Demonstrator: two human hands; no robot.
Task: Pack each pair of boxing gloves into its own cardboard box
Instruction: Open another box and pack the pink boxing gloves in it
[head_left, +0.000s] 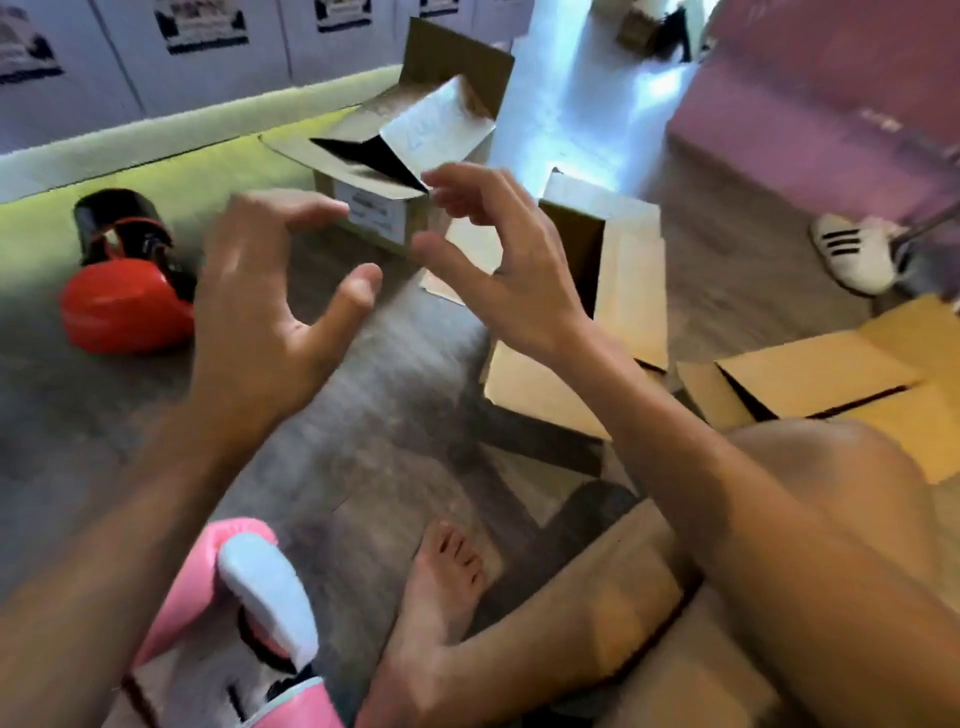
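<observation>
A cardboard box (379, 208) with its flaps up stands on the floor ahead of me. Both hands hover in front of it, empty. My left hand (260, 291) has spread, slightly bent fingers. My right hand (498, 249) has loosely bent fingers, its fingertips close to the corner of a box flap; I cannot tell if they touch. A red and black boxing glove (124, 291) lies on the floor at the left. A pink and white boxing glove (244, 597) lies near my left forearm at the bottom.
More open cardboard boxes lie to the right (623, 291) and far right (831, 379). White boxes with labels (208, 57) line the back wall. Another person's white shoe (857, 254) is at the right. My bare foot (447, 577) and knee (810, 493) are below.
</observation>
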